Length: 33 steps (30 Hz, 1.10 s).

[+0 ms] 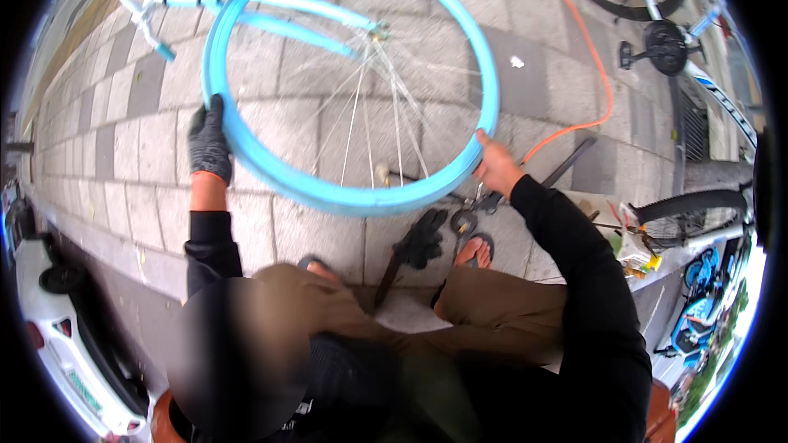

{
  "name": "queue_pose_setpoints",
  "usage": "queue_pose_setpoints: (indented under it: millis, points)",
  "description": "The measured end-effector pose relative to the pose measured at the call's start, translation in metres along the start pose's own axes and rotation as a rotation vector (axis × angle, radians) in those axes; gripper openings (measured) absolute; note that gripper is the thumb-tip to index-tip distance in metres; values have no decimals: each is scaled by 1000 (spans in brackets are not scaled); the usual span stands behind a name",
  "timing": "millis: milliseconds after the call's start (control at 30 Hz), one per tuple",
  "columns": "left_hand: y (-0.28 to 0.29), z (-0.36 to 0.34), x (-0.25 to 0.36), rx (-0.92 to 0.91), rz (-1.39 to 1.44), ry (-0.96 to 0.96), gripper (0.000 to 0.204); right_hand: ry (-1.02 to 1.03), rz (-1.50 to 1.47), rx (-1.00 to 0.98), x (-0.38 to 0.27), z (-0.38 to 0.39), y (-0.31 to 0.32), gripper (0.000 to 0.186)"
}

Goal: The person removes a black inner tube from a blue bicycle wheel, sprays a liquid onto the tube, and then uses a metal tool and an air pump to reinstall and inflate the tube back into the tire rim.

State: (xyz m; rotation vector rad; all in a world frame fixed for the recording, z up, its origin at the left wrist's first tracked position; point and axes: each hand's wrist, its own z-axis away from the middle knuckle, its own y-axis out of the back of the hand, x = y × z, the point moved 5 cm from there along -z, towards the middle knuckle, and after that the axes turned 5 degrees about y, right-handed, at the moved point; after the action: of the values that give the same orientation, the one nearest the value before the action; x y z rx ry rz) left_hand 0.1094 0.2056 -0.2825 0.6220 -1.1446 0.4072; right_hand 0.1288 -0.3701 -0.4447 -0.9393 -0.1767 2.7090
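Note:
A light blue bicycle wheel rim (pixel 345 197) with thin silver spokes stands in front of me, still mounted in a light blue bike frame (pixel 279 0). My left hand (pixel 208 143), in a dark grey glove, grips the rim's left side. My right hand (pixel 495 162) is bare and holds the rim's right edge with thumb and fingers. The hub (pixel 379 31) sits near the top of the wheel. I sit low with my knees apart, feet in flip-flops (pixel 474 250).
A dark glove (pixel 423 238) and small tools (pixel 472 209) lie on the grey paving between my feet. An orange hose (pixel 595 74) curves across the pavement. Other bicycles (pixel 657 0) stand at upper right, a tyre (pixel 689 205) at right, a white vehicle (pixel 57 336) at lower left.

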Motion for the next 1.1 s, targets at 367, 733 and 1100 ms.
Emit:
queue_pose_setpoints:
  millis: [367,733,1100]
  points:
    - [-33,149,-79,-477,328,453,57,502,1286,-951,-23,114,-208,47]
    - [-24,157,-74,-499,108,449,55,158,847,-839,17,112,-312,25]
    - [-26,133,-63,-360,45,355,47,409,1230,-885,-52,90,-272,36]
